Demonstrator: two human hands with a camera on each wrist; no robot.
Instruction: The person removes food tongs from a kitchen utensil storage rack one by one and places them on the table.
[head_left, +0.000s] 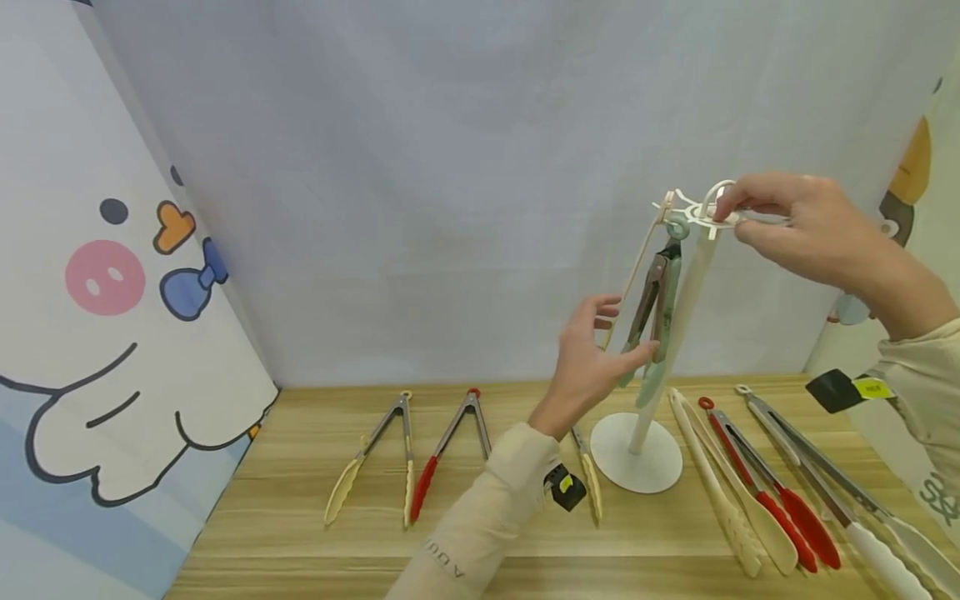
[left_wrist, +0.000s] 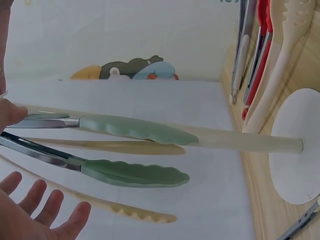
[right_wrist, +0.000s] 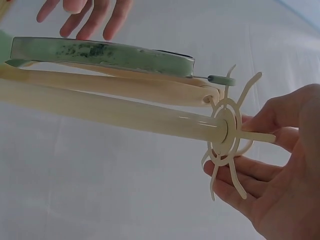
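A white utensil stand (head_left: 692, 292) with a ring of hooks at its top stands on the table, leaning to the right in the head view. Green-tipped tongs (left_wrist: 135, 177) hang from one hook by a green loop, arms apart and tips down. Beside them hangs a cream utensil (left_wrist: 125, 206). My left hand (head_left: 588, 358) is around the green tongs with fingers spread, its thumb against one metal arm. At the stand's top my right hand (head_left: 806, 225) grips the hook ring (right_wrist: 225, 155), thumb on one side and fingers on the other.
On the wooden table (head_left: 300, 567), left of the stand, lie yellow-tipped tongs (head_left: 345, 492), red-tipped tongs (head_left: 426, 487) and another yellow-tipped pair (head_left: 591, 487). To its right are cream tongs (head_left: 720, 492), red tongs (head_left: 810, 525) and long white-tipped tongs (head_left: 877, 554). A grey curtain (head_left: 412, 208) hangs behind.
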